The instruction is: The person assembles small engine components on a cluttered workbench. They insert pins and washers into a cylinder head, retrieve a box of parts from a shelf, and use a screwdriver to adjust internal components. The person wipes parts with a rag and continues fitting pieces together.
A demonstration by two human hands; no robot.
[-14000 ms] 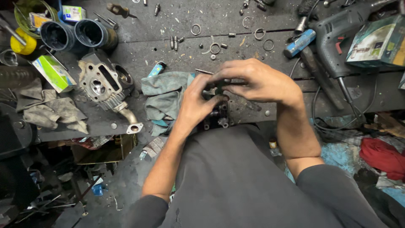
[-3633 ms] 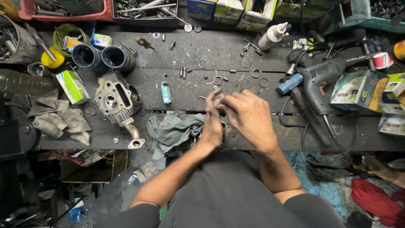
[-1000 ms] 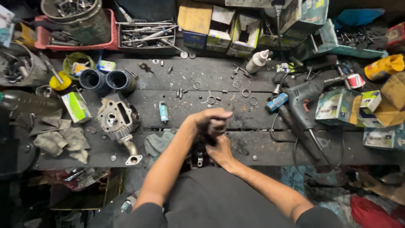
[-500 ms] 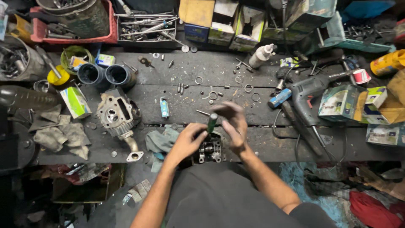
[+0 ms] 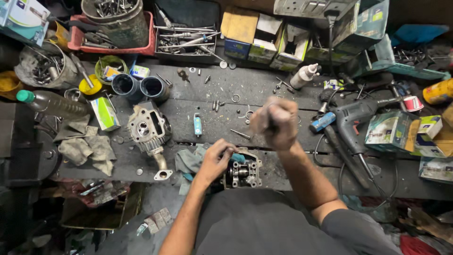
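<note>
Plainly the work sits mid-way: the left hand [image 5: 214, 160] is clamped on the small engine head [image 5: 243, 172] at the near edge of the desk [image 5: 264, 89], its valve parts exposed. Just above it the right hand [image 5: 276, 123] hangs raised in a closed fist; what it grips is blurred, so I cannot tell.

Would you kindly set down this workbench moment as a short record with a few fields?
Left hand: rests on the engine part at the bench's near edge
Right hand: raised above the bench in a fist, blurred; contents unclear
Beside the part: teal rag
Further left: second cylinder head
Right side: power drill
Surface: dark workbench strewn with washers and bolts
</note>
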